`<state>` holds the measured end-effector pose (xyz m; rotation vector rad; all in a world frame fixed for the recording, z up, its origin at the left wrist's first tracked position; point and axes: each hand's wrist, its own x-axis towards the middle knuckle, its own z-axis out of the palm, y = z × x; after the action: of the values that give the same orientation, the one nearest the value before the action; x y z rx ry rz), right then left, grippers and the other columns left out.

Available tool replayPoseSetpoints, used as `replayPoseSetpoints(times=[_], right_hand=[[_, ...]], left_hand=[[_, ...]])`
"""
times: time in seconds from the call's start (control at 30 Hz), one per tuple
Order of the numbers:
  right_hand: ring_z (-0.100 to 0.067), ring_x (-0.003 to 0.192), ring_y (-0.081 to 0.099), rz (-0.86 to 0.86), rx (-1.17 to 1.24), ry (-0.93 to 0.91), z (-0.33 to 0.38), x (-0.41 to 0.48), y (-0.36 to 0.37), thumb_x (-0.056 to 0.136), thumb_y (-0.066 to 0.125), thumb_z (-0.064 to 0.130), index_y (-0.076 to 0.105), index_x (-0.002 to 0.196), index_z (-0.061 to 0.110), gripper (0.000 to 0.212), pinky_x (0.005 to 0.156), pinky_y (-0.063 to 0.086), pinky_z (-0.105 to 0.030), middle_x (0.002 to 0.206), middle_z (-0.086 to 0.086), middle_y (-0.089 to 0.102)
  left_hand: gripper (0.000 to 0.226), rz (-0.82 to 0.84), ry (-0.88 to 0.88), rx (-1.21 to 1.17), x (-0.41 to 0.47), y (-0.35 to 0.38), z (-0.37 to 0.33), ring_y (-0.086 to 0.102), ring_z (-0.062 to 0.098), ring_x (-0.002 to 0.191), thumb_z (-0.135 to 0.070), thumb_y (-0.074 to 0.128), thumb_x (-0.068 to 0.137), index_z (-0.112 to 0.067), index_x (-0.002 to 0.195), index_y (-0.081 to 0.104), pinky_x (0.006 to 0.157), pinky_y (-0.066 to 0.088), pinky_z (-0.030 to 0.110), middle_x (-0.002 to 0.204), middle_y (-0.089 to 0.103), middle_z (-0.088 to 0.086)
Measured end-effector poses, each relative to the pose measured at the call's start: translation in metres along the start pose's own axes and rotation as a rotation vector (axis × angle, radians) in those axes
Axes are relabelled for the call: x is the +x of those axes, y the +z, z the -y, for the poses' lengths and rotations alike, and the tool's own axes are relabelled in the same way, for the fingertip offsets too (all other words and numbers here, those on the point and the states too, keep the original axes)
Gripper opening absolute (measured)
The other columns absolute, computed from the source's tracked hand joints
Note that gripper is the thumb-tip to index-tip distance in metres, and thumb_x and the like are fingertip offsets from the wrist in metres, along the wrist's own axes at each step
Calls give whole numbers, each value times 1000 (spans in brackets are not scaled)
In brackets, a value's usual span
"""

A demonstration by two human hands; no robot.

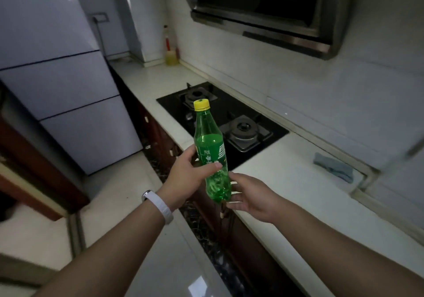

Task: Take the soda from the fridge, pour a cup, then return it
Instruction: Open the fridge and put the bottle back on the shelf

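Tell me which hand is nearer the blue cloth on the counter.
Right. The right hand is open by the base of the soda bottle, left of the blue cloth; the left hand grips the bottle farther left.

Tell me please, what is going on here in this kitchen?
A person stands at the counter and grips a green soda bottle round its middle with the left hand, holding it upright. Its yellow cap is on. The right hand is open beside the bottle's lower part; whether it touches is unclear. The fridge on the left is closed. No cup is in view, so pouring has not begun.
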<state>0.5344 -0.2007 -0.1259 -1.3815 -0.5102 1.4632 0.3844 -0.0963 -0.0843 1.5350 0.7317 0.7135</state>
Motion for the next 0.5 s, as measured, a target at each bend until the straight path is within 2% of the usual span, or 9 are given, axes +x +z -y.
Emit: replayPoseSetpoints(times=[0.13, 0.23, 0.4, 0.5], right_hand=[[-24, 104, 69, 104, -75, 36, 6, 39, 61, 97, 52, 45, 61, 125, 18, 40, 92, 52, -39, 113, -4, 73], [-25, 103, 69, 172, -128, 70, 8, 64, 101, 97, 52, 43, 60, 125, 18, 38, 85, 52, -36, 115, -8, 72], [-20, 86, 68, 278, -181, 121, 11, 106, 158, 98, 53, 36, 64, 117, 17, 30, 78, 51, -34, 101, -7, 73], [-21, 84, 68, 341, -188, 167, 10, 137, 182, 97, 54, 35, 62, 121, 14, 32, 76, 51, -33, 110, -14, 69]], left_hand=[[55, -119, -27, -93, -4, -66, 7, 69, 20, 103, -8, 80, 76, -21, 124, 56, 90, 56, 43, 112, 72, 1], [55, -218, -38, -127, -12, -108, 11, 70, 18, 102, -2, 77, 77, -18, 125, 55, 85, 57, 35, 111, 73, 0], [57, -401, -51, -166, -18, -165, 25, 70, 17, 102, 0, 77, 77, -19, 127, 56, 81, 57, 29, 112, 72, -1], [59, -485, -64, -184, -13, -193, 34, 70, 15, 102, 2, 76, 77, -21, 127, 56, 78, 56, 26, 114, 72, -1]])
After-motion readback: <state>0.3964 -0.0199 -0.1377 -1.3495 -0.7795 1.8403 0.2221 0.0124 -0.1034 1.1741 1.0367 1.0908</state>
